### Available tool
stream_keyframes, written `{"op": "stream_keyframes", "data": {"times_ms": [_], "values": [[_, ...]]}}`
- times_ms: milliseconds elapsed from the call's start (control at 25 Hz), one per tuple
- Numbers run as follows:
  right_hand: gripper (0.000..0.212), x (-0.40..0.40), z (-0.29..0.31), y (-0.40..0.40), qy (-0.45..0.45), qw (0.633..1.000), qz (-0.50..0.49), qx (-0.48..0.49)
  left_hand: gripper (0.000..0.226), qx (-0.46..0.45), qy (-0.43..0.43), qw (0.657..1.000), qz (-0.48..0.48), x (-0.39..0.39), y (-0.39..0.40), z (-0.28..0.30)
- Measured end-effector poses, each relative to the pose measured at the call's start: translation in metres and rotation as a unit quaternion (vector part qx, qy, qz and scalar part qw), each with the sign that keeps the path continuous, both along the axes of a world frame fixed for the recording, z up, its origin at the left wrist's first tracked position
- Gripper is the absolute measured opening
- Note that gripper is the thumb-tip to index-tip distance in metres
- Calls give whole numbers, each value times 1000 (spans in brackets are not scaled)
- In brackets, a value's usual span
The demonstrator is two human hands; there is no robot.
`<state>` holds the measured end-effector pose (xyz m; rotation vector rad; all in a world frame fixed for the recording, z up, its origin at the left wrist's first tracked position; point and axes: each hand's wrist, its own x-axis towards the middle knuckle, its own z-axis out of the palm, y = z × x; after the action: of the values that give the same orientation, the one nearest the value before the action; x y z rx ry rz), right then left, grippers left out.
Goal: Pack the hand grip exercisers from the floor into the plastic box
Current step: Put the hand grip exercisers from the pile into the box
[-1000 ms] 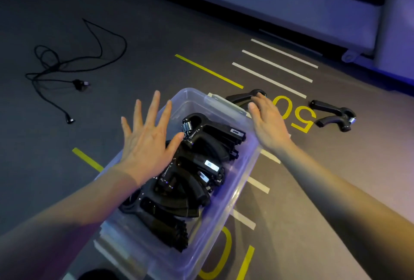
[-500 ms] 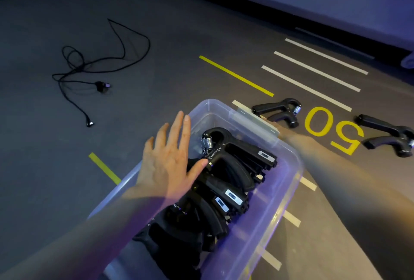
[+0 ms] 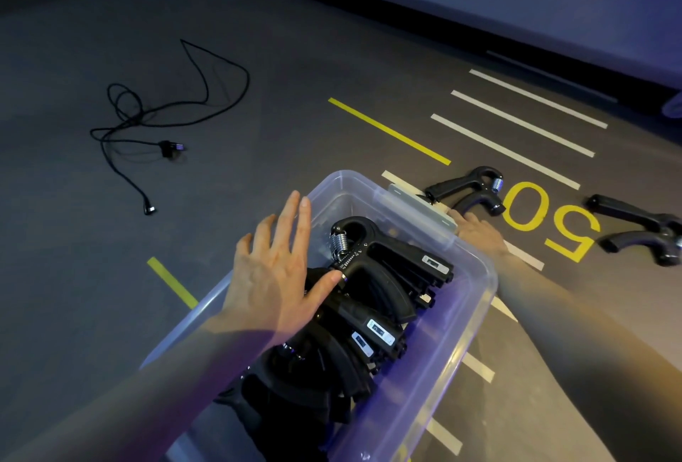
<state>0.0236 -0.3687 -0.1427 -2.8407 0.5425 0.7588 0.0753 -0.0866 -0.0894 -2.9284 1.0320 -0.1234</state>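
Observation:
A clear plastic box sits on the dark floor and holds several black hand grip exercisers with steel springs. My left hand lies flat over the box's left side, fingers straight and spread, thumb touching the top exerciser. My right hand is low on the floor just past the box's far right corner; its fingers are hidden behind the box's grey latch. One exerciser lies on the floor right beyond that hand. Another exerciser lies further right, past the yellow "50".
A loose black cable with plugs sprawls on the floor to the far left. Yellow and white painted lines cross the floor. A pale raised platform edge runs along the back.
My right hand went from the box's far rim down behind its corner, close to the nearer floor exerciser. My left hand stayed flat over the box. The view shifted left.

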Motion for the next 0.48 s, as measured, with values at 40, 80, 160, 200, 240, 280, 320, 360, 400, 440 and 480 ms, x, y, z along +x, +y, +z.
{"op": "stream_keyframes", "data": {"times_ms": [40,80,160,200,240,280,320,360,400,440,480], "values": [[49,1,1,5,3,999,19,-43,88,-2,-1,1000,1,0,0,0],[47,1,2,8,-14,998,3,-56,88,-2,0,1000,1,0,0,0],[44,6,1,11,-38,998,-10,-55,89,-3,2,1000,1,1,0,1],[46,9,1,10,-28,999,-17,-43,89,-3,2,1000,0,1,0,1],[51,10,6,10,0,999,-33,-23,89,-5,2,1000,0,1,0,1],[55,12,5,8,17,998,-52,8,89,-8,2,1000,-1,1,0,1],[56,13,11,8,41,998,-53,6,89,-12,3,1000,-3,1,0,1],[54,13,11,6,32,998,-53,-20,89,-15,5,1000,-4,1,1,2],[50,13,8,2,26,997,-51,-54,89,-16,7,1000,-5,1,0,2],[44,13,5,0,12,994,-51,-92,89,-18,8,1000,-5,1,0,2],[39,11,1,-1,11,991,-59,-118,89,-19,8,1000,-4,1,0,2]]}}
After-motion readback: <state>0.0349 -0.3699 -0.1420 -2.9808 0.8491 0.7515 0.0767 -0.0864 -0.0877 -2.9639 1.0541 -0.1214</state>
